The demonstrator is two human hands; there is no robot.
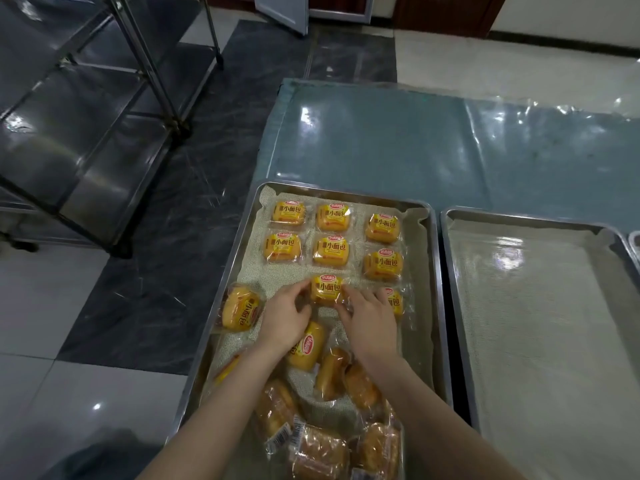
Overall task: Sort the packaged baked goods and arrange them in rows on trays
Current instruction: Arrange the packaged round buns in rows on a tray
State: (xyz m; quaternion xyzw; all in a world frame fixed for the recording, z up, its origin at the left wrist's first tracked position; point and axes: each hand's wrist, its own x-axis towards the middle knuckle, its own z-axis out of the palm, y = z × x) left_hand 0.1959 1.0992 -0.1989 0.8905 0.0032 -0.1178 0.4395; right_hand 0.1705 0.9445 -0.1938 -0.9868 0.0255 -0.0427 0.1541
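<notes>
A metal tray [437, 271] lined with mesh holds yellow packaged small breads. Two rows of three packets lie flat at its far end. In the third row, my left hand [285, 315] and my right hand [369, 318] both grip the middle bread packet [325, 289] by its sides. Another packet [394, 301] lies to its right, partly hidden by my right hand. A tilted packet [239, 308] leans on the tray's left rim. Several unsorted packets [329, 410] are heaped at the near end under my forearms.
A second lined tray [540, 306] stands to the right with nothing on its mesh, and the corner of a third tray [634, 242] shows at the edge. Both rest on a blue table [415, 140] under clear plastic. A steel rack [104, 133] stands left on the tiled floor.
</notes>
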